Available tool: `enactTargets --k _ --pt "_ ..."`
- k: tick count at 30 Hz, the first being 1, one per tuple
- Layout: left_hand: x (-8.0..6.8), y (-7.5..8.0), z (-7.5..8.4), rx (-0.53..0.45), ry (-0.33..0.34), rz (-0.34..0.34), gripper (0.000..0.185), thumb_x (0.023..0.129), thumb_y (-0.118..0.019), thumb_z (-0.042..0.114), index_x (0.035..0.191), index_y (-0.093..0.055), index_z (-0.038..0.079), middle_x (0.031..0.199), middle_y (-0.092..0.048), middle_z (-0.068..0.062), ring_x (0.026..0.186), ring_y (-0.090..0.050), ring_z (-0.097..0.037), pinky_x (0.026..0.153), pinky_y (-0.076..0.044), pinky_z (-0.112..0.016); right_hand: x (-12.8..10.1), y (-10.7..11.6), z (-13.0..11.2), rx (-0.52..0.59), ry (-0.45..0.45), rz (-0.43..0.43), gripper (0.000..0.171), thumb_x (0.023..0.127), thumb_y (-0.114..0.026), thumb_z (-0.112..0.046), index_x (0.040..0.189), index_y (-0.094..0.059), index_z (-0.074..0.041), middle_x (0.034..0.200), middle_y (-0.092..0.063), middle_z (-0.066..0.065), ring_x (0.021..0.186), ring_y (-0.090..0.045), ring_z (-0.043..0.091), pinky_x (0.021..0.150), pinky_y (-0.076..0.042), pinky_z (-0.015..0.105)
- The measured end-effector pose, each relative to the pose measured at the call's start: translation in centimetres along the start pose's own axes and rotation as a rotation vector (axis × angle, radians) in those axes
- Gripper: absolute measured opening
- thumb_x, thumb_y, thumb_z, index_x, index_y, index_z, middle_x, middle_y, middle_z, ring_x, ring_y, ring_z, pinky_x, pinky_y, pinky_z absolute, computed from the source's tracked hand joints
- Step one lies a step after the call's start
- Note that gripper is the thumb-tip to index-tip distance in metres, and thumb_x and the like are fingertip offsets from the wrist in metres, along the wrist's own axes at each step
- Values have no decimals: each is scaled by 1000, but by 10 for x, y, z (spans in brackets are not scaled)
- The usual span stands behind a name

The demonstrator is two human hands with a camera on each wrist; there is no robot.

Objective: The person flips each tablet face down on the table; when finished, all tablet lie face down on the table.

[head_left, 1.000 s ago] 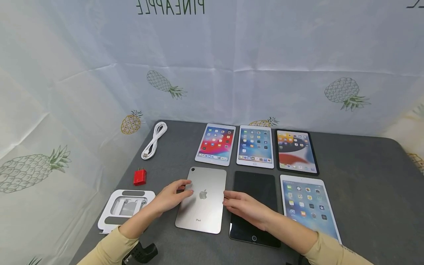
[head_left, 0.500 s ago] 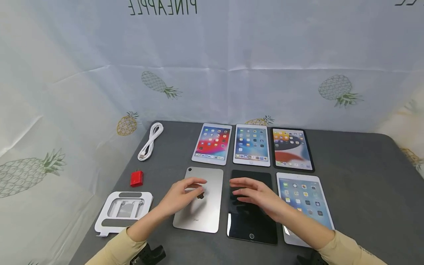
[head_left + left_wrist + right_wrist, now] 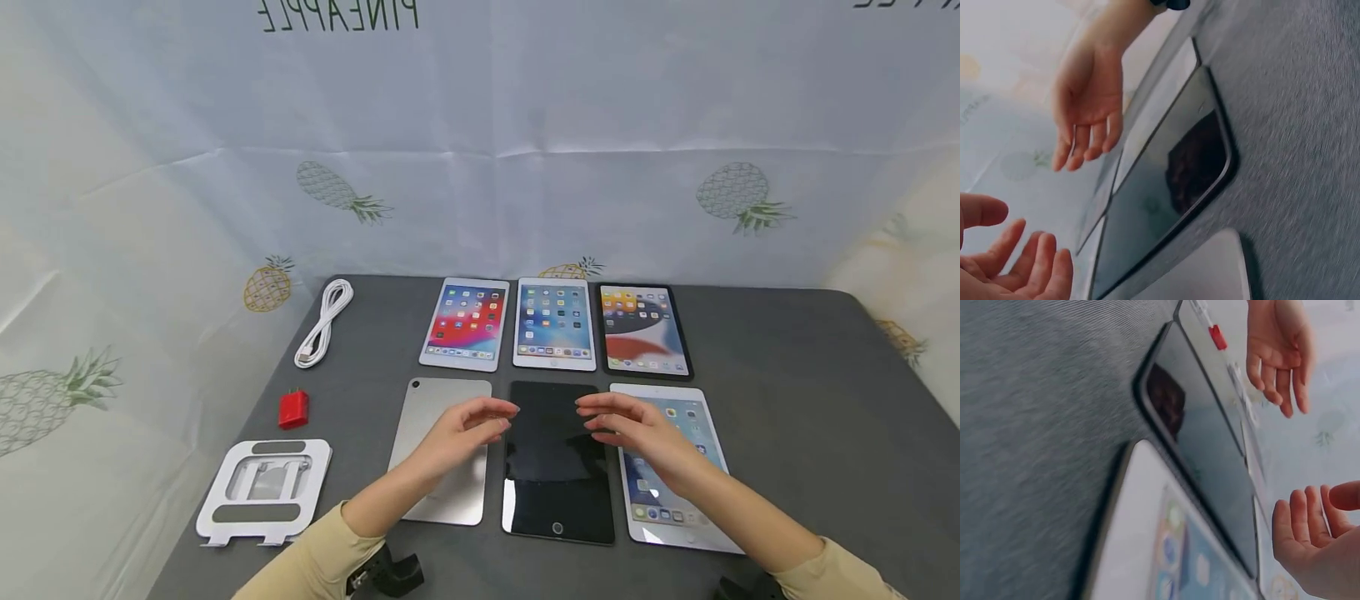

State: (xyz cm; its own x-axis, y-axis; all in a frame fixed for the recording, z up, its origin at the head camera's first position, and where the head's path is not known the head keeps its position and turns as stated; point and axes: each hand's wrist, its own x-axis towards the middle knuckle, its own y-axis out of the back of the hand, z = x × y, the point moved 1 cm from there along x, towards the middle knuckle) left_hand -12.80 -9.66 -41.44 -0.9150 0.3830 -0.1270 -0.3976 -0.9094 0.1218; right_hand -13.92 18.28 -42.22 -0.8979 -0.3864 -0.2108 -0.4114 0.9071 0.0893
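Observation:
In the head view my left hand (image 3: 461, 433) hovers over the right part of a silver tablet (image 3: 420, 417) lying back up, its fingertips reaching toward a black tablet (image 3: 558, 467). My right hand (image 3: 637, 429), fingers slightly bent, is over the gap between that black tablet and a white-framed tablet (image 3: 667, 512) with a lit screen. Neither hand holds anything. Both wrist views show the two hands facing each other, apart, above the dark glass. The black tablet's screen is dark and carries reflections.
Behind lie two white tablets, one with a red screen (image 3: 467, 323) and one with a blue screen (image 3: 555, 323), and a black-framed tablet (image 3: 645, 329). On the left are a white cable (image 3: 324, 323), a red charger plug (image 3: 293, 409) and a white folding stand (image 3: 264, 492) on the grey table (image 3: 810, 417).
Both hands have shifted right: the left from the silver tablet's left edge to its right part, the right from the black tablet toward the white-framed one. The tablets keep their arrangement; the view has turned slightly.

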Motion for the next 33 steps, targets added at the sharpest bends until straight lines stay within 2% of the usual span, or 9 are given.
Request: enactTargets --k 8,12,17,21,26,33 --pt "1 -11 -9 -41 125 4 44 96 -59 18 135 -51 -2 139 -50 -20 122 -53 -29 104 -42 -43 -12 10 10 7 -61 -6 45 101 -54 -22 138 -48 2 142 -47 21 121 -52 32 97 -48 34" --pt "1 -13 -11 -25 172 -9 50 95 -60 19 138 -47 -2 143 -45 -22 131 -44 -35 110 -33 -49 -17 12 13 11 -84 -4 50 101 -54 -23 143 -42 2 147 -40 22 129 -46 36 101 -45 38" --pt "0 -14 -12 -6 199 -20 56 94 -62 21 141 -43 -2 147 -39 -24 138 -32 -40 112 -26 -55 -22 10 15 38 -112 -16 57 101 -54 -23 148 -32 1 153 -28 24 138 -32 43 102 -43 46" --pt "-1 -14 -12 -32 195 -29 57 95 -60 20 143 -40 -4 149 -36 -24 139 -31 -40 112 -28 -53 -23 7 15 64 -134 -37 61 101 -52 -21 151 -26 1 156 -19 25 140 -23 47 100 -44 50" --pt "0 -13 -13 -100 204 -40 59 96 -59 19 144 -36 -6 150 -33 -25 136 -37 -39 109 -33 -50 -23 4 14 105 -154 -51 63 101 -51 -19 153 -20 0 157 -13 26 140 -17 50 99 -45 52" --pt "6 -13 -15 -205 250 12 56 96 -59 18 143 -39 -6 149 -36 -23 134 -40 -36 105 -40 -48 -23 4 14 143 -165 -53 65 101 -50 -17 153 -16 0 157 -11 27 140 -15 50 99 -45 52"
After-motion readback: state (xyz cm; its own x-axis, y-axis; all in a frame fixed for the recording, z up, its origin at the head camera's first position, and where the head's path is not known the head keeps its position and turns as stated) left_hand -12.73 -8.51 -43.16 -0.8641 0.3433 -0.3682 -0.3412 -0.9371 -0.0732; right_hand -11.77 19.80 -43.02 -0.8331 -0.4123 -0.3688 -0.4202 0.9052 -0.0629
